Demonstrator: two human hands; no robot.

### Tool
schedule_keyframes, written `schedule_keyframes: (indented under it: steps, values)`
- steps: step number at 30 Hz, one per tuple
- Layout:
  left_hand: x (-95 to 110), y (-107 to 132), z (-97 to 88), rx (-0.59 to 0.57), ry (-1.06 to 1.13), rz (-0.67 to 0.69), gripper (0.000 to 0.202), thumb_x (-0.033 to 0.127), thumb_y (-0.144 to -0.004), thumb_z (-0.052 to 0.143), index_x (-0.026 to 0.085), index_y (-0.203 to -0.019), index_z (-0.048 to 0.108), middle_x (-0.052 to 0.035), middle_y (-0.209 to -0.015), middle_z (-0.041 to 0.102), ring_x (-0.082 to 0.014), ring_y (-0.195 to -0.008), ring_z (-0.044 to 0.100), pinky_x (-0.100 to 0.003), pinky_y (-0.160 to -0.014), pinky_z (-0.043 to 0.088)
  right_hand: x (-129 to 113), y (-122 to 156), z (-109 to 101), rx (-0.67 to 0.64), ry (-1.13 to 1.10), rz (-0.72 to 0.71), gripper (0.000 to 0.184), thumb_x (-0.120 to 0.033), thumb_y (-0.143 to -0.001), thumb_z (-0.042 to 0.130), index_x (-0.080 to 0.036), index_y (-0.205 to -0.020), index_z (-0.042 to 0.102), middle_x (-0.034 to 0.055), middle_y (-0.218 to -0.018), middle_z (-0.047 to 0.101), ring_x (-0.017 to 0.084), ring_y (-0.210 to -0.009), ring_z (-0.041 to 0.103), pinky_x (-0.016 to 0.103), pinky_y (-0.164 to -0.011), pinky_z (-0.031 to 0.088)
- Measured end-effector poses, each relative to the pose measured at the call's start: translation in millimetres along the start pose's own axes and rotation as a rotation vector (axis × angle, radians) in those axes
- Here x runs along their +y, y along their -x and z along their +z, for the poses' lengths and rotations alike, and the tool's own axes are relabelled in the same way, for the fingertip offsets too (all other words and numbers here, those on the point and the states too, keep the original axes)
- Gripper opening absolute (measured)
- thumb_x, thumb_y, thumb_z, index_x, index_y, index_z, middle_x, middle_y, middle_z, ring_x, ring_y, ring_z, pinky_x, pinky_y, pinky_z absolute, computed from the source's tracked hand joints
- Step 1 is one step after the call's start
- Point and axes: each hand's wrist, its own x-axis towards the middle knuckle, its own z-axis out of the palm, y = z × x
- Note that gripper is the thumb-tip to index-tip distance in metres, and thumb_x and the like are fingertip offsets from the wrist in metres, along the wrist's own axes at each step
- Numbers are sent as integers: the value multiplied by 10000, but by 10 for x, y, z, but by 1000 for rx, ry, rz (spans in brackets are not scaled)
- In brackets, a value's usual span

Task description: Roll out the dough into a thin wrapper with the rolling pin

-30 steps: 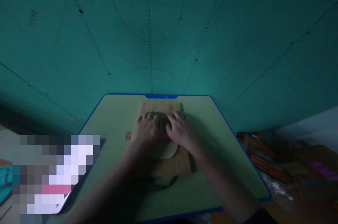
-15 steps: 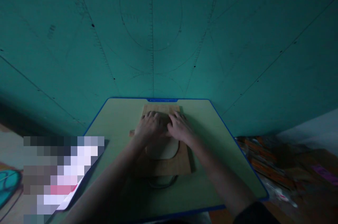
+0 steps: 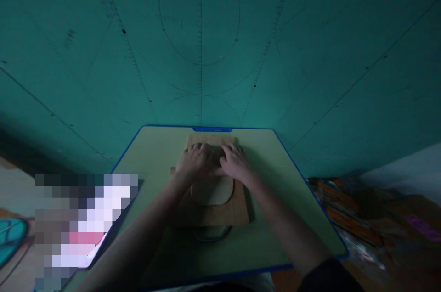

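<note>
A wooden board [image 3: 220,215] lies on the pale tabletop in front of me. On it is a flat, pale sheet with rounded corners, like rolled-out dough [image 3: 212,192]. Across the sheet runs a wooden rolling pin [image 3: 172,171]; only its left end shows clearly, the rest being under my hands. My left hand [image 3: 195,159] presses on the left part of the pin, fingers curved forward over it. My right hand [image 3: 234,160] bears on the right part, its thumb turned inward. Between the hands, shade hides the far part of the sheet.
The pale table [image 3: 275,168] has a blue rim and stands against a green wall [image 3: 220,53] with drawn lines and circles. A dark curved handle [image 3: 212,238] lies below the board. Boxes and plastic wrapping [image 3: 365,250] fill the floor at right. A blurred-out patch covers the lower left.
The view has shifted very slightly. Both hands stay on the rolling pin in nearly the same place over the pale sheet.
</note>
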Motion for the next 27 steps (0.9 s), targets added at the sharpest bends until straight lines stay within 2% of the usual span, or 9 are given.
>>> schedule_keyframes:
  steps: [2,5,7,9,12,15,18,23,27]
  values:
    - [11,128,53,50,-13,23,376,354,-1022,389,126,-1236,598,-200,-1303,641,-336,-1213,606,-465,-946,510,-11,144,17,39,17,-48,470,-266,-972,412,-136,-1398,561,185,-1451,548,317,-1307,533,477,-1089,399]
    - [19,508,211,228,-47,108,520,439,-1040,320,105,-1373,538,-228,-1437,566,-369,-1374,493,-533,-1059,449,-18,561,97,143,43,-167,518,-363,-1040,336,-105,-1457,503,190,-1507,511,314,-1416,438,515,-1191,291]
    - [12,788,305,306,-73,203,627,515,-1038,284,64,-1419,497,-242,-1464,541,-366,-1402,471,-522,-1088,439,-15,866,167,195,42,-217,558,-421,-1046,343,-95,-1479,477,182,-1535,488,306,-1454,397,509,-1223,253]
    - [0,1013,350,352,-92,277,621,494,-1044,284,45,-1423,487,-232,-1466,545,-352,-1407,469,-499,-1109,428,-8,1110,228,235,32,-247,572,-446,-1044,358,-104,-1489,467,155,-1543,488,285,-1459,398,479,-1232,260]
    - [-19,1175,343,382,-101,345,568,438,-1048,308,44,-1418,483,-221,-1462,554,-333,-1404,478,-478,-1131,409,-1,1281,270,256,28,-257,566,-435,-1049,355,-105,-1498,459,126,-1558,476,262,-1462,397,450,-1232,283]
    - [-54,1143,329,381,-109,332,591,466,-1048,292,41,-1405,495,-227,-1438,574,-340,-1369,517,-484,-1096,442,-2,1240,235,217,26,-256,565,-420,-1053,333,-86,-1487,475,138,-1547,486,274,-1455,408,462,-1224,304]
    - [-100,1001,339,348,-113,257,621,511,-1041,296,47,-1389,517,-223,-1419,592,-357,-1352,531,-500,-1077,455,3,1085,166,179,25,-246,561,-408,-1053,316,-87,-1478,493,156,-1530,503,297,-1445,419,490,-1221,300]
    - [-147,611,254,250,-69,189,526,493,-1034,373,118,-1344,573,-183,-1417,602,-345,-1361,515,-493,-1075,446,48,674,105,142,34,-194,528,-404,-1046,345,-130,-1459,527,165,-1514,519,299,-1431,433,504,-1215,277]
    - [-153,262,82,151,-36,88,423,425,-1037,373,146,-1181,656,-167,-1285,664,-323,-1213,599,-444,-925,508,78,271,62,109,13,-111,516,-414,-1035,377,-129,-1428,552,167,-1477,548,298,-1369,486,473,-1171,322]
